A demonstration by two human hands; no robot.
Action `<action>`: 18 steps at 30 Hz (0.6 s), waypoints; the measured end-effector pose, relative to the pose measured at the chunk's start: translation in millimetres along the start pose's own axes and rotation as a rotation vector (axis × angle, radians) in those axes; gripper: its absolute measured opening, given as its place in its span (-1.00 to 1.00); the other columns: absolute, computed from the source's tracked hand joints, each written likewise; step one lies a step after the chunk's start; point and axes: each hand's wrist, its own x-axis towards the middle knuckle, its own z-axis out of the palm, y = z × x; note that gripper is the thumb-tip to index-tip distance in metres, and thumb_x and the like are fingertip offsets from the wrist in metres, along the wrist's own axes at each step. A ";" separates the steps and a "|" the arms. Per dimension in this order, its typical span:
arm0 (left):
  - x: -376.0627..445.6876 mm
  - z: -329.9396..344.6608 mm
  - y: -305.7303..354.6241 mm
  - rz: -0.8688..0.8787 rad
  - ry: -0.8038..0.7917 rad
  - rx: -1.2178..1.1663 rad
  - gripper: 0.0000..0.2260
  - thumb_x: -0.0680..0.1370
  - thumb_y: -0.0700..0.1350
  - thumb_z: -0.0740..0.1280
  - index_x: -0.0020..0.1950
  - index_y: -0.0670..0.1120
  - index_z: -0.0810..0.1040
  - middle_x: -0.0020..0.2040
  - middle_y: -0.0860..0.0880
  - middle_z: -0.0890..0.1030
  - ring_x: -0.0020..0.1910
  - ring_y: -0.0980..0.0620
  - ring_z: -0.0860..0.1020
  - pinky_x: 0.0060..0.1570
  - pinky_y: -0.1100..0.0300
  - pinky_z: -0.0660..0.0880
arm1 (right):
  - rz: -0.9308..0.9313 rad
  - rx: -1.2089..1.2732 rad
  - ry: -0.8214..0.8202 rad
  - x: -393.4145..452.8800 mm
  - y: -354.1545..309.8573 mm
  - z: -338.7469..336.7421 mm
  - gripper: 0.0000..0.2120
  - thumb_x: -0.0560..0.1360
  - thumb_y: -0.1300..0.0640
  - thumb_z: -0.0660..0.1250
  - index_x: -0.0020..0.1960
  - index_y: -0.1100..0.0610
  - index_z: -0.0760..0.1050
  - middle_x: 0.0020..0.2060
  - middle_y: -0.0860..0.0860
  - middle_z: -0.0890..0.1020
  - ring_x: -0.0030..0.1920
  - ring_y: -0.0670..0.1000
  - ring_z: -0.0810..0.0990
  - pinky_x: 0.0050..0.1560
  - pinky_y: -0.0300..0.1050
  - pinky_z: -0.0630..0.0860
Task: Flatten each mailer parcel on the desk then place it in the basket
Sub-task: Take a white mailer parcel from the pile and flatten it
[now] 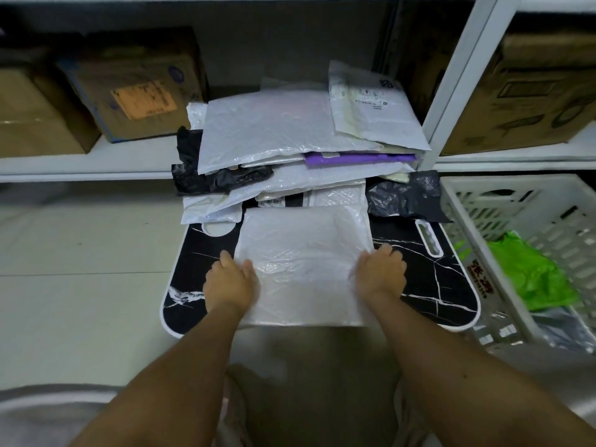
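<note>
A white bubble mailer (303, 266) lies flat on the black marble-pattern desk (429, 285), its near edge hanging over the front. My left hand (230, 280) grips its left edge, thumb on top. At the opposite edge my right hand (382, 272) holds the mailer with curled fingers. Behind it, a pile of mailers (283, 140) in white, black and purple covers the back of the desk. The white slatted basket (483, 201) stands to the right on the floor, with a green mailer (529, 272) inside.
Cardboard boxes (135, 88) sit on the white shelf behind the desk, and another box (532, 91) on the right shelf. A white shelf post (451, 91) rises between pile and basket. Pale floor tiles lie to the left.
</note>
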 end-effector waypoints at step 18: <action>-45.7 -58.8 88.3 0.001 0.031 0.086 -0.77 0.53 -0.25 0.20 0.17 -0.18 0.48 0.16 -0.20 0.55 0.19 -0.22 0.48 0.08 -0.02 0.46 | -0.115 0.236 -0.181 8.0 7.5 -124.7 -0.76 0.54 0.20 0.19 0.09 0.16 0.60 0.09 0.14 0.63 0.10 0.20 0.58 0.14 0.04 0.54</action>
